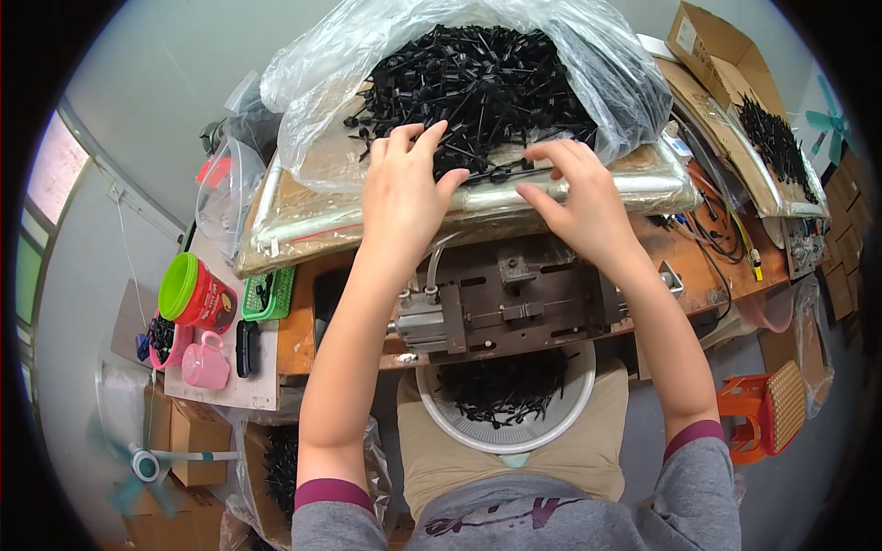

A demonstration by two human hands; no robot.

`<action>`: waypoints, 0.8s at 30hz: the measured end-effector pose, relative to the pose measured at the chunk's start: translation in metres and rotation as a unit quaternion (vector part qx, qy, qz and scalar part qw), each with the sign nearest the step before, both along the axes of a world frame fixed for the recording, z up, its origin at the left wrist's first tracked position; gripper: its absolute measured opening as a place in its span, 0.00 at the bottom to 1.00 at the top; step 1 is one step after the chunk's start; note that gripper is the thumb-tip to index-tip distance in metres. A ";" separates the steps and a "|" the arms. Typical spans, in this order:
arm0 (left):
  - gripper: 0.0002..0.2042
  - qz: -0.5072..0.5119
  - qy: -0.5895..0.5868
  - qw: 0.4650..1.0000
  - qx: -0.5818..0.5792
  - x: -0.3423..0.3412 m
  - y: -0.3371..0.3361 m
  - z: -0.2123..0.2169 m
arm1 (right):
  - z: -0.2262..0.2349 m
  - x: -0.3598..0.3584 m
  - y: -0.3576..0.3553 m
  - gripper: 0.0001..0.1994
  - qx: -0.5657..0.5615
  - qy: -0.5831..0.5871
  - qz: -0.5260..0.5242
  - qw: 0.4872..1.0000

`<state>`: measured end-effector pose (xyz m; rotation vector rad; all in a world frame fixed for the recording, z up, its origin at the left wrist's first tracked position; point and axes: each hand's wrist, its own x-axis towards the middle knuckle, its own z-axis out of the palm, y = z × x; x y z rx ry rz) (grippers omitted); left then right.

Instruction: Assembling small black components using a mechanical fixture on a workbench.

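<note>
A big clear plastic bag (606,64) lies open at the back of the bench, full of small black plastic parts (478,78). My left hand (404,188) rests on the near edge of that pile, fingers spread among the parts. My right hand (574,188) reaches to the same edge, its fingertips pinching at black parts by the bag's mouth. Below the hands sits a dark metal fixture (514,298) with a pneumatic cylinder. A white round basket (579,404) on my lap holds more black parts.
To the left stand a red tub with a green lid (197,294), a pink mug (204,363) and a green tray (276,294). Cardboard boxes with more black parts (776,138) lie at right, above cables (726,230) and an orange stool (767,409). A fan (142,464) stands lower left.
</note>
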<state>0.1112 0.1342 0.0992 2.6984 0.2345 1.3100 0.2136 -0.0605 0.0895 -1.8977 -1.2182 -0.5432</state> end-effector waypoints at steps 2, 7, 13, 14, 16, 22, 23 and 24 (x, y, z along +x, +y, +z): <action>0.16 0.012 0.053 0.998 -0.016 0.019 0.002 -0.004 | -0.010 0.028 0.014 0.20 -0.063 -0.049 -0.056 0.995; 0.12 -0.048 0.074 0.995 -0.054 0.022 0.000 -0.003 | -0.007 0.033 0.015 0.22 -0.122 0.018 -0.067 0.990; 0.11 -0.061 -0.018 0.998 -0.019 0.011 0.002 0.000 | -0.007 0.041 0.005 0.11 -0.086 0.022 -0.017 0.996; 0.11 -0.079 -0.018 0.995 -0.065 0.007 0.001 0.004 | -0.006 0.043 0.004 0.11 -0.087 0.011 -0.002 0.996; 0.12 -0.120 -0.021 0.980 -0.157 -0.004 -0.004 0.015 | -0.003 0.046 -0.001 0.13 -0.088 -0.014 0.023 0.996; 0.14 -0.156 -0.078 0.973 -0.150 -0.045 -0.037 0.017 | 0.010 0.034 0.011 0.13 -0.122 -0.023 0.046 0.991; 0.14 -0.146 -0.062 0.978 -0.135 -0.057 -0.048 0.014 | 0.009 0.037 0.013 0.15 -0.138 -0.011 0.044 0.989; 0.15 -0.136 -0.046 0.982 -0.120 -0.068 -0.059 0.009 | 0.008 0.042 0.015 0.16 -0.154 0.001 0.042 0.987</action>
